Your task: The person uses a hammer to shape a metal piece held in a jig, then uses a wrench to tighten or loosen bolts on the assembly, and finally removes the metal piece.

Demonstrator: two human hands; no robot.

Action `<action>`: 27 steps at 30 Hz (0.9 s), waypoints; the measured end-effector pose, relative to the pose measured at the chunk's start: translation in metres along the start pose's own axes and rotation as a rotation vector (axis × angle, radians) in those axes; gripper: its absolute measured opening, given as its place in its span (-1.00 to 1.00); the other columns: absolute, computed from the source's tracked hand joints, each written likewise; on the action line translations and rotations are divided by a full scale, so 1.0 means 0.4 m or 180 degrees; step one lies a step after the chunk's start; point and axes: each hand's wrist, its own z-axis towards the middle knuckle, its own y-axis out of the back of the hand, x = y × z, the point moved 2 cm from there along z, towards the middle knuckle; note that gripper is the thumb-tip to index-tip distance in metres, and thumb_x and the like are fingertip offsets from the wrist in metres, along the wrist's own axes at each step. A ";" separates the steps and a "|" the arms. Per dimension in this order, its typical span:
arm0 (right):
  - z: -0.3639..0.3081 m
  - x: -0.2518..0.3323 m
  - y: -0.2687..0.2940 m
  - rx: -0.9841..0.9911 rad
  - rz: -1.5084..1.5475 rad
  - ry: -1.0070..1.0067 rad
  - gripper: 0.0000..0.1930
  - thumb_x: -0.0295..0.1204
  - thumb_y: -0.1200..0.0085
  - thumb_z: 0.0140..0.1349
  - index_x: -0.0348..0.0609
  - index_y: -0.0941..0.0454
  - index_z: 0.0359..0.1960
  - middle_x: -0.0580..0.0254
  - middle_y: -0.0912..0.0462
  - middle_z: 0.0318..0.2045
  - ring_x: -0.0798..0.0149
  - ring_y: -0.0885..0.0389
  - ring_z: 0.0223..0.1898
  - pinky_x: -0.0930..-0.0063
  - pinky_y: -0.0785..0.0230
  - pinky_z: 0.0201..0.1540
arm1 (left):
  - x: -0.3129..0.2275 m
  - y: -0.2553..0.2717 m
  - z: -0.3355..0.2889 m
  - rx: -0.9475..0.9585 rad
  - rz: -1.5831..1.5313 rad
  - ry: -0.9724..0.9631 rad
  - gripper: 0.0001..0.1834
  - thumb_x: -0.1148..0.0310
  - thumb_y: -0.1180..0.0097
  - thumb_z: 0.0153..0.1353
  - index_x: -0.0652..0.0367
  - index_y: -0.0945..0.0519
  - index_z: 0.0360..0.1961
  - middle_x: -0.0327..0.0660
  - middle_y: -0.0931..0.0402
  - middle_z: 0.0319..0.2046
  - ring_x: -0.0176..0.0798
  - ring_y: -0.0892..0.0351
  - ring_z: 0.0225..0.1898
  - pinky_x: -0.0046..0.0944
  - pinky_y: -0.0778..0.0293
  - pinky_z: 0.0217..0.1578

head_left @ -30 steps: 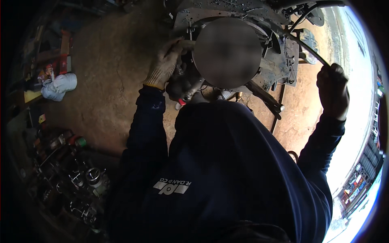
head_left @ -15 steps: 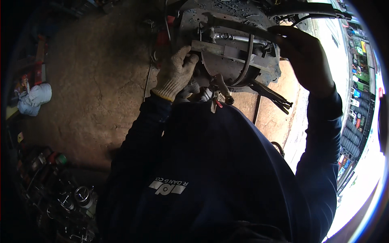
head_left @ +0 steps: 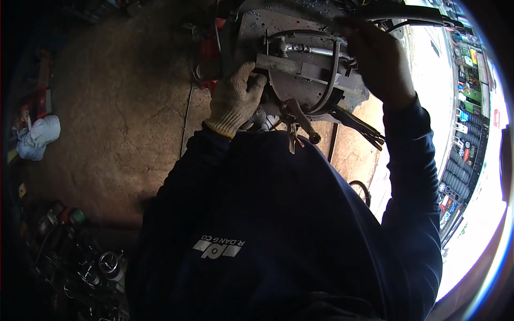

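Observation:
My left hand (head_left: 235, 101), in a pale knitted glove, is closed at the left end of a flat metal bar (head_left: 278, 63). What its fingers hold is hidden. My bare right hand (head_left: 377, 64) is closed on a long dark tool (head_left: 316, 15), which reaches leftward over the bench and is smeared by motion. Between the hands, a curved metal band (head_left: 333, 77) stands over the bar. A shiny metal rod (head_left: 316, 50) lies beyond the bar. On the near side, a vise handle (head_left: 305, 122) juts toward me.
The dark metal bench top (head_left: 257, 29) carries scattered filings. Dark metal strips (head_left: 361, 128) stick out at the right. Red metal parts (head_left: 210, 48) stand left of the bench. Machine parts (head_left: 91, 273) crowd the lower left, and a wheel (head_left: 361, 191) lies at the right.
My right hand and the long dark tool have moved away from me and to the left. My left hand stays at the bar's end.

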 end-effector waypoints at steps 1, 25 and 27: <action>0.000 0.004 0.007 -0.0100 0.0005 0.0022 -0.75 -0.41 0.00 0.41 -0.19 -0.63 0.01 0.04 -0.72 -0.25 0.10 -0.74 -0.28 0.28 -0.61 -0.17 | -0.002 -0.002 0.005 -0.0005 -0.0090 -0.0001 -0.57 0.24 -0.28 0.25 0.29 -0.58 0.04 0.01 -0.71 -0.23 -0.03 -0.75 -0.26 -0.15 -0.63 -0.23; -0.051 -0.002 -0.017 0.0240 -0.0074 0.0180 -0.73 -0.39 -0.04 0.39 -0.18 -0.61 0.05 0.09 -0.73 -0.21 0.25 -0.74 -0.28 0.39 -0.61 -0.21 | -0.038 0.003 0.007 0.0101 -0.0677 0.0475 -0.76 0.40 -0.18 0.31 0.29 -0.59 -0.05 -0.11 -0.69 -0.37 -0.31 -0.73 -0.46 -0.30 -0.61 -0.44; -0.074 -0.037 -0.048 0.0626 -0.0863 0.1050 -0.68 -0.37 -0.03 0.45 -0.13 -0.58 0.17 0.14 -0.74 -0.23 0.39 -0.69 -0.30 0.44 -0.56 -0.19 | -0.059 0.006 0.009 0.0078 -0.0496 0.0300 -0.78 0.43 -0.16 0.32 0.29 -0.59 -0.05 -0.14 -0.68 -0.39 -0.34 -0.72 -0.48 -0.34 -0.61 -0.47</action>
